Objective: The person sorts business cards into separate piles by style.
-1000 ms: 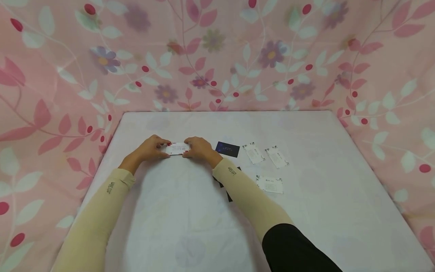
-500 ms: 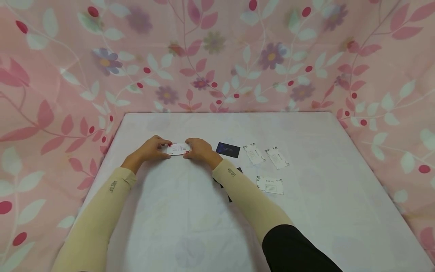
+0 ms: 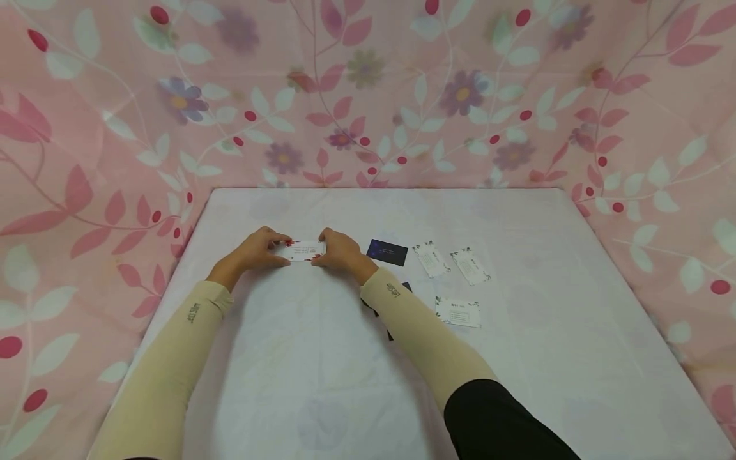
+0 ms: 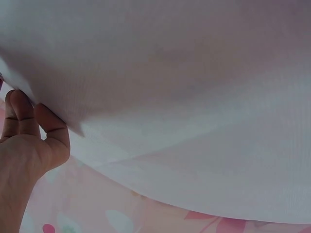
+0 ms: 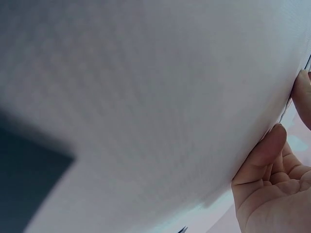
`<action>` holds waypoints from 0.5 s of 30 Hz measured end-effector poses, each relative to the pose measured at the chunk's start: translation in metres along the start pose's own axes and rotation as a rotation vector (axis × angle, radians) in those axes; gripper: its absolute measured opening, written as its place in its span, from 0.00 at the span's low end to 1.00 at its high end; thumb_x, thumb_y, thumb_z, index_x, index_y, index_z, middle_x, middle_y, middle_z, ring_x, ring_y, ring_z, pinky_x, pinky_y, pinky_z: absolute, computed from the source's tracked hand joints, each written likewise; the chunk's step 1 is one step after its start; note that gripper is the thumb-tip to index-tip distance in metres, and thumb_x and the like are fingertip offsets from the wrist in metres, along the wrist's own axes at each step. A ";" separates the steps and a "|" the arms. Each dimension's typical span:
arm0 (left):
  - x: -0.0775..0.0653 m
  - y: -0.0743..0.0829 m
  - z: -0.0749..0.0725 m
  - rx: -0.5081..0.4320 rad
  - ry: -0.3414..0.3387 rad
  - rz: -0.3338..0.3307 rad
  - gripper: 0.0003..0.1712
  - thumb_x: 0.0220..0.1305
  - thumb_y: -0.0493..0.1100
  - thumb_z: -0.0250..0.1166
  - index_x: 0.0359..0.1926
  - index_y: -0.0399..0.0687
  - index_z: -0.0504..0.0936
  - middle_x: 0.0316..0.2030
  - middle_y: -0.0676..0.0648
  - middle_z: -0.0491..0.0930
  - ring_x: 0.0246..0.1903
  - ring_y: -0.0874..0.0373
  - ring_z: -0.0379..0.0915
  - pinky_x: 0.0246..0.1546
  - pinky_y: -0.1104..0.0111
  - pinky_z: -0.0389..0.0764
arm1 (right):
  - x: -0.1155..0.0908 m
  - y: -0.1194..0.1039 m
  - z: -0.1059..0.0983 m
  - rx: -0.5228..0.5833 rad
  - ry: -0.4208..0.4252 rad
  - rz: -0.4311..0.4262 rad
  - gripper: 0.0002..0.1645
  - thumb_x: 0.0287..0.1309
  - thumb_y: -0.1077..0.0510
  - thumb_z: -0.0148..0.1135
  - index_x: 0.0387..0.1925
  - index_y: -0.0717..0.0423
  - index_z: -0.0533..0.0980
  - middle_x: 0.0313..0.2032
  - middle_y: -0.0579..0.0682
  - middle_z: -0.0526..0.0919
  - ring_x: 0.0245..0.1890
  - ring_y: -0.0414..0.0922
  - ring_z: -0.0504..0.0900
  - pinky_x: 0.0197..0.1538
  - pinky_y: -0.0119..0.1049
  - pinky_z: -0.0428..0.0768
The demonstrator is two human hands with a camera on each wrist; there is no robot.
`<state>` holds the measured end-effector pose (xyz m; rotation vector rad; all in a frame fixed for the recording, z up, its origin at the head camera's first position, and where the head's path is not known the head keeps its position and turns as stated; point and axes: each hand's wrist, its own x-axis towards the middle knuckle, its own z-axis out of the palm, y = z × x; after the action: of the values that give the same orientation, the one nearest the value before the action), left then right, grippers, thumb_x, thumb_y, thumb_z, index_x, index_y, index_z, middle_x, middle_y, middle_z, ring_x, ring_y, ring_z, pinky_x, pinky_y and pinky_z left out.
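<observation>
A white business card (image 3: pixel 301 251) with red floral corners lies lengthwise between both hands, near the table's back left. My left hand (image 3: pixel 255 251) pinches its left end, thumb at the near edge and index finger at the far edge. The right end is held the same way by my right hand (image 3: pixel 340 251). In the left wrist view the left hand (image 4: pixel 36 138) shows bent fingers down at the white cloth, and the card is hidden there. The right wrist view has the right hand (image 5: pixel 272 179) low over the cloth, thumb against its surface.
Right of the hands lies a dark blue card (image 3: pixel 388 252). Two white cards with leafy corners, one (image 3: pixel 431 259) beside another (image 3: pixel 471 266), lie farther right, a third (image 3: pixel 458 312) nearer. Dark cards (image 3: pixel 391 335) are partly hidden under the right forearm. White cloth covers the table (image 3: pixel 322 383).
My right index finger has shifted slightly right along the card's far edge, and a little more of the card shows. The left hand keeps its place, and the other cards lie as before.
</observation>
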<state>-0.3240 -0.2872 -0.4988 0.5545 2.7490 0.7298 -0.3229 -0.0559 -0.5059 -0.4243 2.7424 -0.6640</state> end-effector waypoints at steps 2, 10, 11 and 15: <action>0.001 -0.001 0.001 -0.001 0.004 -0.004 0.35 0.55 0.44 0.75 0.63 0.37 0.76 0.52 0.31 0.71 0.51 0.35 0.72 0.54 0.46 0.72 | 0.000 0.000 0.000 -0.005 -0.003 -0.002 0.38 0.55 0.41 0.71 0.62 0.50 0.69 0.57 0.49 0.80 0.51 0.45 0.78 0.58 0.42 0.75; 0.002 -0.003 0.002 0.001 0.009 -0.023 0.34 0.56 0.43 0.74 0.63 0.38 0.76 0.52 0.32 0.72 0.50 0.37 0.72 0.53 0.48 0.72 | 0.000 -0.001 0.000 -0.007 0.002 0.000 0.37 0.55 0.41 0.71 0.62 0.50 0.69 0.57 0.49 0.80 0.52 0.45 0.78 0.58 0.42 0.75; 0.002 -0.003 0.002 -0.001 0.009 -0.022 0.34 0.56 0.43 0.74 0.63 0.38 0.76 0.52 0.32 0.72 0.50 0.37 0.72 0.53 0.48 0.72 | -0.001 -0.001 0.000 -0.004 0.002 0.002 0.37 0.55 0.41 0.71 0.62 0.50 0.69 0.57 0.49 0.80 0.52 0.45 0.78 0.58 0.42 0.75; 0.002 -0.002 0.001 0.000 0.009 -0.016 0.34 0.55 0.43 0.74 0.62 0.38 0.76 0.52 0.32 0.72 0.50 0.37 0.72 0.53 0.48 0.72 | -0.002 -0.003 -0.002 0.012 -0.002 0.014 0.37 0.55 0.42 0.71 0.61 0.50 0.69 0.57 0.50 0.80 0.51 0.45 0.77 0.59 0.43 0.75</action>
<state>-0.3260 -0.2876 -0.5008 0.5298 2.7579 0.7307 -0.3212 -0.0568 -0.5028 -0.4033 2.7356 -0.6754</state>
